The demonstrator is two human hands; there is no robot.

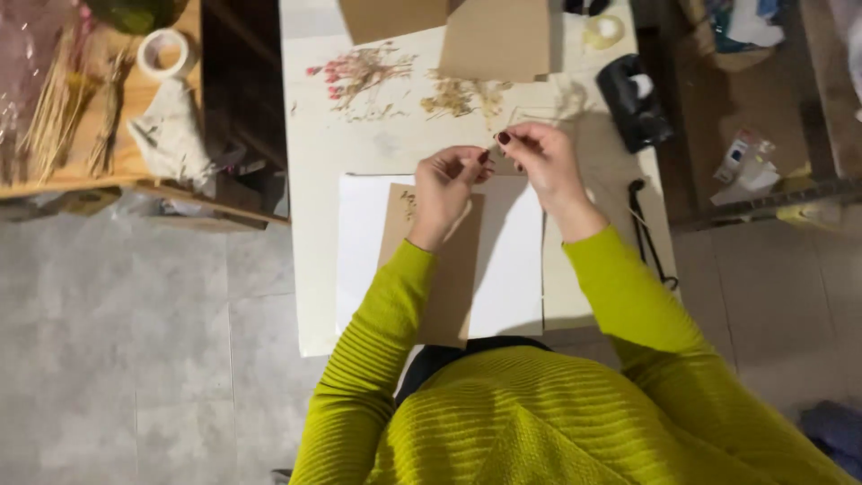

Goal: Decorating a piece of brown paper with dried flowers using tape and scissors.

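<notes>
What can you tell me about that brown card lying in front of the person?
The brown card looks like plain kraft paper, flat and rectangular, lying slightly tilted on a white sheet on the pale table. A small dried sprig sits near its upper left corner. The left hand hovers over its top edge, hiding part of it.

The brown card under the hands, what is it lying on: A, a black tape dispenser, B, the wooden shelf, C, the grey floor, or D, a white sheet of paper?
D: the brown card lies on a white sheet whose edges show on both sides of it, on the table.
</notes>
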